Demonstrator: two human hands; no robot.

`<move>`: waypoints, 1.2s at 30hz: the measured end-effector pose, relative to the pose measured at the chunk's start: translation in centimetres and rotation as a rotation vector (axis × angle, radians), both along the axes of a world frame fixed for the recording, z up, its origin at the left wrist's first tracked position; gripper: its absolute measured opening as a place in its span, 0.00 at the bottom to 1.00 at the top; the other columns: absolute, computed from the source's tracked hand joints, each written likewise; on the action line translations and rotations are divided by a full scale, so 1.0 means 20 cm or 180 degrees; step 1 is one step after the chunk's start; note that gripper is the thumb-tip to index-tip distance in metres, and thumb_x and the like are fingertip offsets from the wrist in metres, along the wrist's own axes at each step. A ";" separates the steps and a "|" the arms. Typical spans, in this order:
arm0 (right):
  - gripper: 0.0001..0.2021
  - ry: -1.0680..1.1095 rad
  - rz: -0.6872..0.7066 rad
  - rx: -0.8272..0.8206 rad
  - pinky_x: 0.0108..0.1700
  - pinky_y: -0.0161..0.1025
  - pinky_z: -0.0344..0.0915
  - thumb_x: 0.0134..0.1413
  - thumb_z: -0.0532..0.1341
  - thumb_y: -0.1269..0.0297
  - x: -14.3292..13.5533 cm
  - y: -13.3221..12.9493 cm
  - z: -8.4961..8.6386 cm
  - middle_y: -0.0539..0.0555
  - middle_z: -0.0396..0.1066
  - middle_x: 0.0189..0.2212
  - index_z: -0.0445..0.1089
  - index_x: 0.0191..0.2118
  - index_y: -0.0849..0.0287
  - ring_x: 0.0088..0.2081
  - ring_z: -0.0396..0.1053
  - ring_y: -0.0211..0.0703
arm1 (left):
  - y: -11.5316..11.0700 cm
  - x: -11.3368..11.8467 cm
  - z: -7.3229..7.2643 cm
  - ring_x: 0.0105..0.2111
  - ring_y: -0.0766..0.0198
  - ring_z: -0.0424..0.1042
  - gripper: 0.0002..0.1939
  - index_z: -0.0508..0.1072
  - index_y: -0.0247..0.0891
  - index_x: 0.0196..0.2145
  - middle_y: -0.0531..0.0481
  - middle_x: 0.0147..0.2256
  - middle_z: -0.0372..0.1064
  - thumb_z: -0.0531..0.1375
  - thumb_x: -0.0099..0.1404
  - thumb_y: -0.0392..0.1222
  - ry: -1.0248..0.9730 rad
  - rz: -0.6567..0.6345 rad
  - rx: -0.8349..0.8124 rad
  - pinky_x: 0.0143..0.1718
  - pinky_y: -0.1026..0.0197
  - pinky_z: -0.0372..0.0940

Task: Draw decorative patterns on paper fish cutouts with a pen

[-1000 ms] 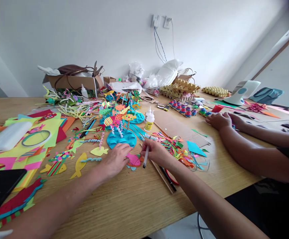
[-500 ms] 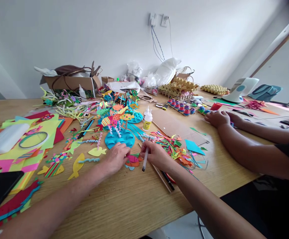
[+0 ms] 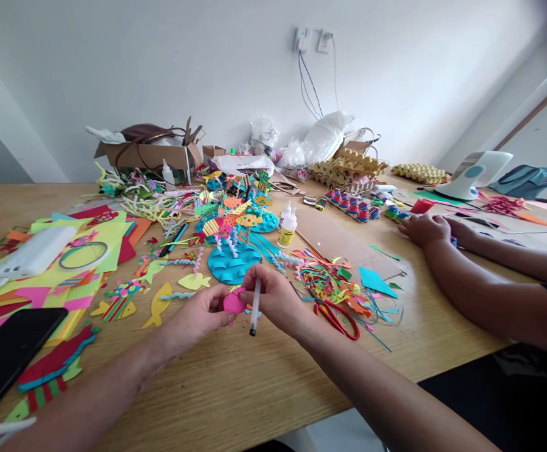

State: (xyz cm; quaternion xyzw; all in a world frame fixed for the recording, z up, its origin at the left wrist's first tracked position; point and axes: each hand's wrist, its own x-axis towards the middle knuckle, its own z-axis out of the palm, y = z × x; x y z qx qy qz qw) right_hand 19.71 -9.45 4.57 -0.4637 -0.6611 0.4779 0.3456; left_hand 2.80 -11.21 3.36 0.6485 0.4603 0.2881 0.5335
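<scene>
My left hand [image 3: 206, 311] is closed on the left edge of a pink paper piece [image 3: 234, 301] above the table's front part. At the piece's right side, my right hand [image 3: 273, 298] pinches a pen [image 3: 255, 306], dark end pointing down. Just behind the hands stands a round blue base [image 3: 234, 262] with paper fish on curled stems. A yellow fish [image 3: 194, 281] and a larger yellow fish [image 3: 159, 306] lie left of my left hand. Red-handled scissors [image 3: 336, 319] rest right of my right hand, beside paper scraps [image 3: 324, 276].
Glue bottles [image 3: 287, 227] stand behind the hands. A black phone [image 3: 14, 358], a white device [image 3: 35, 251] and coloured sheets [image 3: 82, 295] lie left. Another person's hands [image 3: 426, 229] are at the right, by a painted egg carton [image 3: 354, 206].
My left hand has taken hold of the pink piece and lifted it. My right hand has moved left with the pen. The scissors now show, and sticks near them have gone from view.
</scene>
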 end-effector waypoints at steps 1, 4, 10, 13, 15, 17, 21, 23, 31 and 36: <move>0.09 -0.0061 0.0060 0.0005 0.23 0.29 0.55 0.41 0.62 0.75 -0.02 0.01 -0.01 0.43 0.60 0.19 0.60 0.26 0.58 0.22 0.59 0.32 | -0.01 -0.01 0.00 0.32 0.61 0.68 0.20 0.67 0.38 0.36 0.51 0.32 0.69 0.61 0.49 0.53 -0.0044 -0.0008 -0.0051 0.32 0.61 0.62; 0.10 -0.0260 0.0409 0.0101 0.24 0.28 0.54 0.40 0.63 0.77 -0.06 0.04 -0.02 0.43 0.61 0.20 0.61 0.26 0.59 0.23 0.59 0.31 | -0.04 -0.07 -0.01 0.28 0.63 0.67 0.18 0.67 0.37 0.33 0.51 0.28 0.68 0.59 0.52 0.55 -0.0054 0.0051 -0.0148 0.28 0.62 0.60; 0.10 -0.0432 0.0619 0.0274 0.26 0.29 0.56 0.40 0.65 0.76 -0.14 0.04 -0.03 0.44 0.64 0.22 0.61 0.26 0.59 0.24 0.62 0.32 | -0.08 -0.15 -0.02 0.20 0.69 0.60 0.17 0.65 0.37 0.26 0.54 0.21 0.66 0.59 0.53 0.55 0.0070 0.0399 -0.0246 0.21 0.66 0.53; 0.11 -0.0224 0.0422 0.0011 0.27 0.30 0.58 0.40 0.64 0.75 -0.17 0.01 -0.05 0.44 0.64 0.22 0.60 0.26 0.58 0.25 0.64 0.33 | -0.10 -0.16 -0.02 0.20 0.69 0.60 0.15 0.64 0.38 0.27 0.56 0.21 0.65 0.57 0.53 0.54 0.0088 0.0616 -0.0246 0.21 0.66 0.54; 0.12 -0.0174 0.0307 -0.0144 0.26 0.29 0.58 0.40 0.64 0.75 -0.18 0.00 -0.07 0.43 0.63 0.20 0.59 0.26 0.58 0.24 0.63 0.33 | -0.11 -0.17 -0.01 0.21 0.69 0.61 0.15 0.64 0.38 0.27 0.56 0.21 0.64 0.56 0.53 0.54 0.0089 0.0679 -0.0266 0.22 0.66 0.55; 0.12 -0.0224 0.0225 -0.0166 0.24 0.29 0.56 0.39 0.65 0.75 -0.19 -0.02 -0.10 0.42 0.61 0.18 0.59 0.25 0.58 0.22 0.61 0.33 | -0.12 -0.17 -0.01 0.20 0.69 0.61 0.16 0.64 0.38 0.28 0.56 0.22 0.64 0.56 0.53 0.55 0.0106 0.0655 -0.0323 0.22 0.66 0.56; 0.12 -0.0373 0.0260 -0.0070 0.22 0.28 0.54 0.40 0.64 0.76 -0.19 -0.01 -0.11 0.42 0.60 0.18 0.58 0.25 0.58 0.22 0.59 0.32 | -0.14 -0.18 -0.01 0.21 0.68 0.64 0.18 0.65 0.37 0.28 0.53 0.23 0.67 0.56 0.52 0.57 0.0201 0.0474 -0.0439 0.21 0.66 0.57; 0.12 -0.0537 0.0453 0.0023 0.23 0.28 0.53 0.40 0.64 0.77 -0.19 -0.01 -0.09 0.43 0.62 0.19 0.59 0.25 0.58 0.22 0.60 0.31 | -0.14 -0.19 -0.02 0.22 0.67 0.64 0.19 0.65 0.38 0.28 0.54 0.23 0.65 0.57 0.52 0.58 0.0262 0.0474 -0.0397 0.20 0.66 0.57; 0.11 -0.1002 0.0679 0.0323 0.24 0.29 0.52 0.41 0.63 0.78 -0.19 -0.03 -0.04 0.43 0.62 0.20 0.59 0.25 0.58 0.23 0.60 0.32 | -0.11 -0.21 -0.05 0.19 0.69 0.60 0.15 0.63 0.39 0.25 0.58 0.20 0.61 0.58 0.51 0.54 0.0394 0.0609 -0.0218 0.20 0.66 0.56; 0.12 -0.1051 0.0569 0.0247 0.24 0.29 0.52 0.40 0.63 0.77 -0.18 -0.05 -0.08 0.44 0.63 0.21 0.59 0.26 0.57 0.24 0.61 0.33 | -0.11 -0.21 -0.07 0.19 0.68 0.61 0.14 0.62 0.40 0.26 0.58 0.19 0.61 0.57 0.52 0.54 0.0396 0.0656 -0.0198 0.20 0.65 0.57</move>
